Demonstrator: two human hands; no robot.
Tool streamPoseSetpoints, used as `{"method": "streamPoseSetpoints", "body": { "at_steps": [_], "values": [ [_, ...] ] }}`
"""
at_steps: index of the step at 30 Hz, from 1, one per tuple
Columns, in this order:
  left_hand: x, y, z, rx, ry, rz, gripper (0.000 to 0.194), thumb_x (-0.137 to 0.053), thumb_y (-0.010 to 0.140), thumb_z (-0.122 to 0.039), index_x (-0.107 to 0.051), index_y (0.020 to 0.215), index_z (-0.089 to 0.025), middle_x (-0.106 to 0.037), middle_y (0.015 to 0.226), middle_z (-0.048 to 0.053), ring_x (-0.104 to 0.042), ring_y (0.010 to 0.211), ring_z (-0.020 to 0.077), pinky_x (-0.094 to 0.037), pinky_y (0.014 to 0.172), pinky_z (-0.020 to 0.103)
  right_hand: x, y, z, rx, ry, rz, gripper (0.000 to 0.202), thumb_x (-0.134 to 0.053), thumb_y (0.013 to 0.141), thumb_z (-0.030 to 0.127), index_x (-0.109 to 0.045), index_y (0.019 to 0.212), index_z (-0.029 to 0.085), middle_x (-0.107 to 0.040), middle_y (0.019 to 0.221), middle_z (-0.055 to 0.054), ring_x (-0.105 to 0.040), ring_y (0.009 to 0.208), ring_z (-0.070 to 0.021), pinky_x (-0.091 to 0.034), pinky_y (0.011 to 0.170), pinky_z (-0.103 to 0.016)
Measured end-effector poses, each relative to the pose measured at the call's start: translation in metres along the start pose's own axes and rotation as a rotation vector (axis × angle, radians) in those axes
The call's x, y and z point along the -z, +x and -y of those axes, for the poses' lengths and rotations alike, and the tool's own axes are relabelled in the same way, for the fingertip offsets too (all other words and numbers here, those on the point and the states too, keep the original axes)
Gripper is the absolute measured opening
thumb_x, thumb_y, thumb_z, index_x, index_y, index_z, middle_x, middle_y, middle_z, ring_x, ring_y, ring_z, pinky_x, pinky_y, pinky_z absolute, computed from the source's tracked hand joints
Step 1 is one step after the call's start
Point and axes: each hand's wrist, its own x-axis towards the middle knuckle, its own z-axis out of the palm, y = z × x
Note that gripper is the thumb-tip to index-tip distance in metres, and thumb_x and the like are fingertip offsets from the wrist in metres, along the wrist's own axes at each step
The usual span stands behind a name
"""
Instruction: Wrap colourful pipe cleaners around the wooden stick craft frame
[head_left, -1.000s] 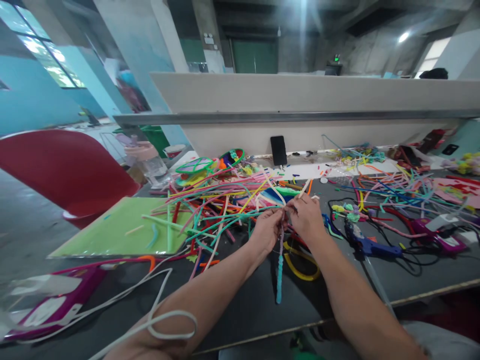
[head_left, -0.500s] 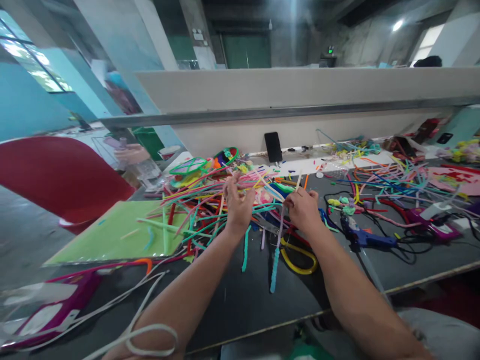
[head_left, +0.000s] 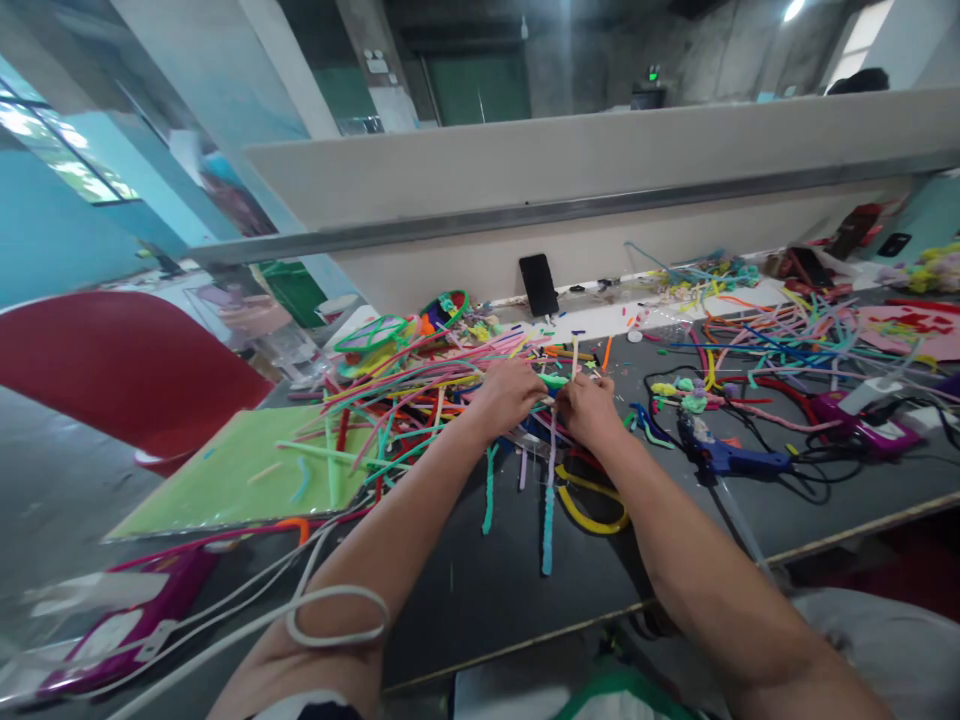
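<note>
My right hand [head_left: 590,405] is closed in a pinch on a cream pipe cleaner [head_left: 575,354], whose end sticks up above the fingers. Close beside it, my left hand [head_left: 508,393] has its fingertips pressed together near the same strip; what lies between them is hard to see. A lavender and blue pipe cleaner [head_left: 548,530] hangs below the right fingers, and I cannot tell whether it is held. Green pipe cleaner pieces [head_left: 555,381] show between the hands. Under and left of my left hand spreads a tangled heap of coloured pipe cleaners [head_left: 420,385].
Yellow-handled scissors [head_left: 592,518] lie by my right wrist. To the right are a blue glue gun [head_left: 739,458], cables and another pipe cleaner pile [head_left: 787,345]. A green sheet [head_left: 225,480] is at left; a phone [head_left: 538,285] leans on the divider. A white cable [head_left: 337,595] crosses my left forearm.
My left hand has moved right and closed its spread fingers beside the right hand. My right hand keeps its pinch on the cream pipe cleaner. The view has shifted slightly.
</note>
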Motion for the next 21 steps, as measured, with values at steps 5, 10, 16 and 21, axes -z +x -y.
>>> {"method": "streamPoseSetpoints", "body": {
  "at_steps": [5,10,16,21],
  "values": [
    [-0.009,0.002,-0.006,0.137,0.115,0.049,0.019,-0.053,0.082,-0.024,-0.071,0.077,-0.018,-0.069,0.079,0.007,-0.058,0.085,0.0226,-0.036,0.078,0.037,-0.004,0.001,-0.002,-0.076,0.033,0.061,0.016,-0.053,0.081,0.016,-0.068,0.083,0.020,-0.063,0.094,-0.006,-0.055,0.092,-0.0204,-0.024,0.080,-0.036],
    [-0.016,0.001,-0.015,0.290,0.191,0.098,0.021,-0.048,0.082,-0.022,-0.068,0.078,-0.016,-0.069,0.082,0.010,-0.059,0.086,0.0262,-0.036,0.077,0.040,-0.004,0.001,-0.004,-0.070,0.016,0.096,0.017,-0.053,0.078,0.012,-0.068,0.080,0.019,-0.063,0.093,-0.007,-0.055,0.093,-0.0214,-0.025,0.081,-0.037],
    [-0.021,-0.002,-0.018,0.304,0.231,0.126,0.026,-0.043,0.084,-0.022,-0.067,0.077,-0.014,-0.068,0.082,0.014,-0.060,0.086,0.0275,-0.037,0.078,0.041,-0.008,0.002,-0.005,-0.030,-0.021,0.130,0.015,-0.052,0.079,0.015,-0.066,0.079,0.018,-0.062,0.093,-0.008,-0.054,0.093,-0.0215,-0.024,0.080,-0.037],
    [-0.033,-0.005,-0.020,0.326,0.242,0.092,0.024,-0.044,0.085,-0.021,-0.066,0.076,-0.015,-0.067,0.079,0.013,-0.060,0.085,0.0271,-0.037,0.081,0.042,-0.011,0.001,-0.006,-0.019,-0.029,0.139,0.015,-0.051,0.079,0.014,-0.066,0.079,0.018,-0.063,0.094,-0.008,-0.054,0.093,-0.0209,-0.023,0.080,-0.036]
  ]
}}
